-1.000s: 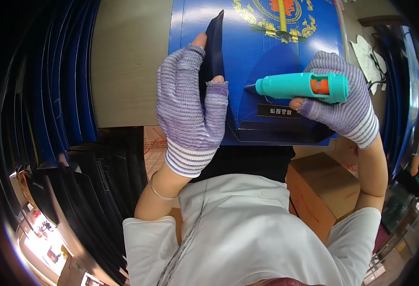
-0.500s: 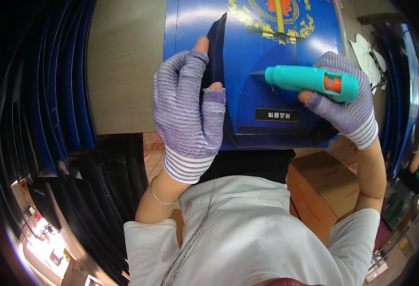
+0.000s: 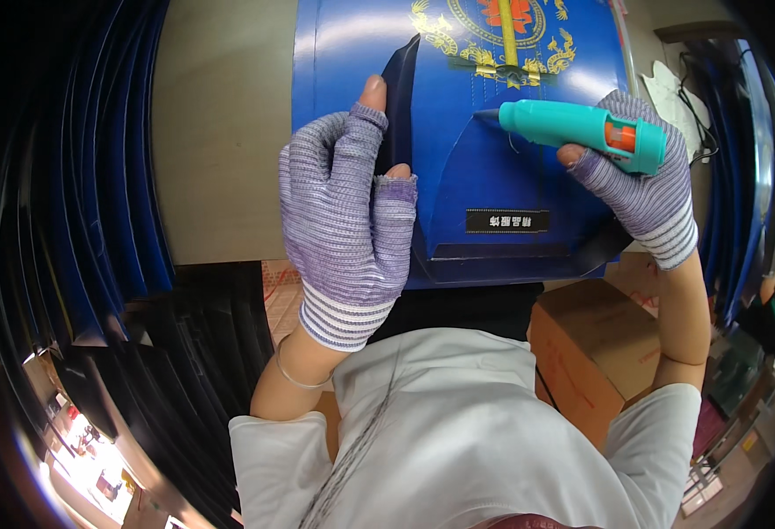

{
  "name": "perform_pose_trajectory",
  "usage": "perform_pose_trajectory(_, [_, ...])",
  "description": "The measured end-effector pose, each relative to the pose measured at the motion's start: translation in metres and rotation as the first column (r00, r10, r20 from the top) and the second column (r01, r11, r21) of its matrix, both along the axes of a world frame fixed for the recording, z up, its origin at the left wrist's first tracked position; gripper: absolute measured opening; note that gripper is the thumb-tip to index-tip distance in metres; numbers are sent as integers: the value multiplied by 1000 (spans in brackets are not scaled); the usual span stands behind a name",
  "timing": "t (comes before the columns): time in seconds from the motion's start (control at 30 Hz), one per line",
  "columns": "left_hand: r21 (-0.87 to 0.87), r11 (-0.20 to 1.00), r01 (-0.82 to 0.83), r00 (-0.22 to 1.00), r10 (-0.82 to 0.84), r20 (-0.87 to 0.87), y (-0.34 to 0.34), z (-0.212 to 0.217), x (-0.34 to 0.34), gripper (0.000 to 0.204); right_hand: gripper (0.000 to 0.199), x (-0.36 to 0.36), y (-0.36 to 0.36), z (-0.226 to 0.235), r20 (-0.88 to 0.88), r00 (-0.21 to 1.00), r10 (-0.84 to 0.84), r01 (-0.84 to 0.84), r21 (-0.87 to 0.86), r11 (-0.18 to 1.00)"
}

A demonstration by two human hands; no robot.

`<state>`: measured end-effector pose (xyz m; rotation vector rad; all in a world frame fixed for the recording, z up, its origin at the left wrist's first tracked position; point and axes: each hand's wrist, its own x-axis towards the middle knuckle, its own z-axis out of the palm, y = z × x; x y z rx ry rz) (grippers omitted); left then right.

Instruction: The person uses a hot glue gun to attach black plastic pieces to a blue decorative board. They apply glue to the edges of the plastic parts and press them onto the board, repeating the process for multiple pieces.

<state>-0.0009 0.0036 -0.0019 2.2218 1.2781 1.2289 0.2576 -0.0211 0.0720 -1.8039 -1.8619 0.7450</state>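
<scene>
Nearest, a dark front flap (image 3: 493,267) edges a blue printed panel (image 3: 343,70) on a table (image 3: 220,132). The gloved left hand (image 3: 343,203) pinches a dark side flap (image 3: 396,97), raised, not pressed flat, so that fold looks unfinished. The gloved right hand (image 3: 648,194) grips a turquoise glue gun (image 3: 555,123), tip over the panel; how much gluing is done cannot be told. Farther lies a gold emblem (image 3: 511,75).

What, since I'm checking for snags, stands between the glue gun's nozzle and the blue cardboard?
Nothing visible: the right hand holds the teal glue gun with its nozzle over the blue cardboard. The dark folded flap, held by the left hand, is left of the nozzle.
</scene>
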Motion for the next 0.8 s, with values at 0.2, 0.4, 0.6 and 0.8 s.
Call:
perform_pose_trajectory(0.2, [-41,999,7,1000,-7,8,0,4,1,54,39,-15,-4,-4,103,953,284,-297,153,942])
perform_pose_trajectory(0.4, [-27,1000,1,1000,-2,-18,0,5,1,53,39,-1,-5,-7,92,994,-58,43,153,987])
perform_pose_trajectory(0.6, [-51,999,14,999,-16,-37,0,6,1,53,38,-4,-3,-4,12,981,192,-191,152,970])
perform_pose_trajectory(0.8, [-56,998,6,999,-9,-44,-2,6,1,53,37,-8,-2,-2,297,927,231,-296,197,935])
